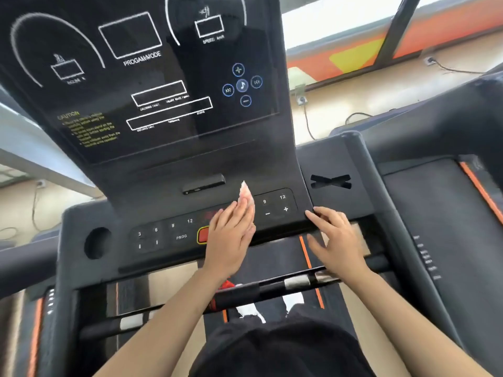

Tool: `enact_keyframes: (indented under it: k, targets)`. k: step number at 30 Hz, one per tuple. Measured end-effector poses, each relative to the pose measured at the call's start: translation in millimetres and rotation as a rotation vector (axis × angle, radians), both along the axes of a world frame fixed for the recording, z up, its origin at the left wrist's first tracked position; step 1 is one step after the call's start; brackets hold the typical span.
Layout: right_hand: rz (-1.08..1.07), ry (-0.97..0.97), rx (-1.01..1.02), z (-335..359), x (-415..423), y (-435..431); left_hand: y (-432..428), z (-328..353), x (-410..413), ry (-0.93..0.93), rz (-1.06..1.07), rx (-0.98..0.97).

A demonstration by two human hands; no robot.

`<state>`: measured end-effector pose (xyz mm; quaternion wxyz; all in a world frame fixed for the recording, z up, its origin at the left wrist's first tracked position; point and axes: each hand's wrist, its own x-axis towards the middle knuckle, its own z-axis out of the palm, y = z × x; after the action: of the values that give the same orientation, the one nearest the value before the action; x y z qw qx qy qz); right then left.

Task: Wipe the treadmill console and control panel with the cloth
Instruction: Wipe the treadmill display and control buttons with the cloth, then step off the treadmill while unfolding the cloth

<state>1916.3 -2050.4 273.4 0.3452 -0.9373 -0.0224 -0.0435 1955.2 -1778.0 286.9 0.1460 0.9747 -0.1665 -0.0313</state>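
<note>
The black treadmill console (141, 77) rises ahead with white display outlines and blue round buttons. Below it runs the control panel (168, 232) with numbered keys and a red stop button (203, 235). My left hand (231, 235) lies flat on the middle of the panel, pressing a small pale pink cloth (246, 195) whose tip sticks out past the fingertips. It partly covers the red button. My right hand (336, 238) hovers at the panel's right front edge, fingers spread, holding nothing.
A round cup holder (97, 242) sits at the panel's left, a cross-shaped slot (330, 182) at its right. A black handlebar (272, 291) with silver sensors crosses below my wrists. Thick side rails flank the belt. Cables and wall sockets lie on the floor behind.
</note>
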Motion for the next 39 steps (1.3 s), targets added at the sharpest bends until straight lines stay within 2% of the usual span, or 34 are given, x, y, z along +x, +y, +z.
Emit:
enact_keyframes:
  k: [5, 9, 13, 16, 21, 26, 34, 36, 39]
  targets:
    - [0.041, -0.031, 0.085, -5, -6, -16, -64, 3, 9, 0.009, -0.062, -0.021]
    - [-0.019, -0.022, 0.111, -6, -23, -19, -93, 3, 8, -0.018, -0.143, -0.055]
    - [-0.107, 0.027, 0.173, 3, -34, -24, -94, 7, -10, 0.019, -0.219, -0.201]
    - [-0.090, 0.037, 0.204, 14, -40, -21, -84, 15, -32, 0.104, -0.212, -0.359]
    - [0.071, 0.143, 0.283, 28, -50, 1, -54, 34, -64, 0.171, 0.096, -0.553]
    - [0.356, 0.274, 0.399, 53, -68, 54, -14, 53, -111, 0.208, 0.389, -0.791]
    - [0.709, 0.404, 0.248, 59, -135, 162, 59, 60, -263, 0.093, 0.859, -1.341]
    - [0.792, 0.413, 0.182, 61, -159, 187, 74, 59, -316, 0.033, 0.959, -1.378]
    - [0.928, 0.419, 0.117, 68, -201, 222, 90, 55, -398, -0.050, 1.130, -1.335]
